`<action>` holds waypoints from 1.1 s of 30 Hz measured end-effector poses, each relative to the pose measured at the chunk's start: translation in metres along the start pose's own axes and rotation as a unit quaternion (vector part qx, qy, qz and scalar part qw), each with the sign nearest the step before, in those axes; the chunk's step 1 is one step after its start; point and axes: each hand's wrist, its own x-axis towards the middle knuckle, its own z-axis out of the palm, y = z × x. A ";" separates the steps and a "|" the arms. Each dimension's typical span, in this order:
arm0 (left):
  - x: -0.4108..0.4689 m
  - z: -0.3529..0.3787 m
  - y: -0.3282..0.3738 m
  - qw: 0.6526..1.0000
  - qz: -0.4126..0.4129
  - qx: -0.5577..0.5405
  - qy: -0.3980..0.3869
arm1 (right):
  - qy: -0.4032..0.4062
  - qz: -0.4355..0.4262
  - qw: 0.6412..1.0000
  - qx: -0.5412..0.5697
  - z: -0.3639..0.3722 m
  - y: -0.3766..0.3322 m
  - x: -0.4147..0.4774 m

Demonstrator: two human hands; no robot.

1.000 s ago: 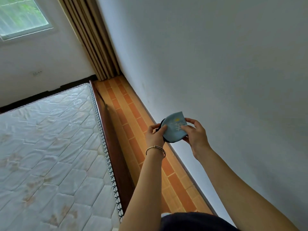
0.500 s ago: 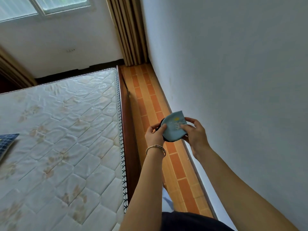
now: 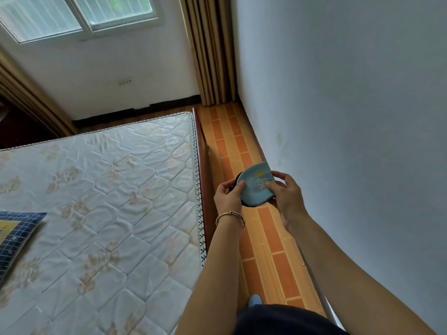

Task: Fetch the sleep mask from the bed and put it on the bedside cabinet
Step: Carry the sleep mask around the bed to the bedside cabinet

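Soft daylight from window [image 3: 79,15] upper left, room evenly lit, slightly dim. Faint shadow along bed frame [image 3: 204,180]. No glare. Sharp centre, strong wide-angle bending at edges; wall [image 3: 350,117] lines curve.

Sleep mask [image 3: 254,187]: pale blue, yellow mark
Mattress [image 3: 104,189]: white quilted, tan flowers
Pillow [image 3: 14,235]: navy checked
Floor [image 3: 268,238]: orange brick

Blue checked pillow [image 3: 14,238] at far left, tan curtain [image 3: 210,49] in the corner, window [image 3: 77,15] above
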 end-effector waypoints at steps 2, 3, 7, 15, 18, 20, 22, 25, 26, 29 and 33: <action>0.019 -0.003 0.009 1.000 0.005 -0.002 0.004 | 0.003 -0.002 1.000 -0.003 0.016 -0.002 0.014; 0.029 -0.003 0.013 1.000 0.005 -0.002 0.006 | 0.004 -0.003 1.000 -0.005 0.023 -0.003 0.020; 0.060 -0.005 0.024 1.000 -0.007 -0.006 0.011 | 0.002 -0.004 1.000 -0.007 0.044 -0.008 0.044; 0.111 0.006 0.043 0.999 -0.004 -0.025 0.028 | -0.013 0.013 1.000 -0.013 0.073 -0.015 0.100; 0.134 0.015 0.053 0.998 0.002 -0.039 0.039 | -0.027 0.018 0.999 -0.014 0.086 -0.021 0.129; 0.151 0.023 0.061 0.997 0.005 -0.050 0.051 | -0.037 0.023 0.999 -0.010 0.095 -0.027 0.151; 0.167 0.031 0.071 0.996 0.007 -0.061 0.064 | -0.049 0.024 0.998 -0.010 0.104 -0.033 0.171; 0.194 0.047 0.089 0.994 0.015 -0.073 0.078 | -0.068 0.019 0.997 -0.025 0.116 -0.048 0.206; 0.202 0.053 0.093 0.994 0.016 -0.074 0.082 | -0.074 0.018 0.997 -0.028 0.119 -0.052 0.216; 0.227 0.072 0.107 0.992 0.023 -0.082 0.092 | -0.090 0.015 0.995 -0.035 0.127 -0.069 0.249; 0.259 0.094 0.122 0.989 0.035 -0.093 0.108 | -0.118 0.008 0.992 -0.044 0.137 -0.087 0.289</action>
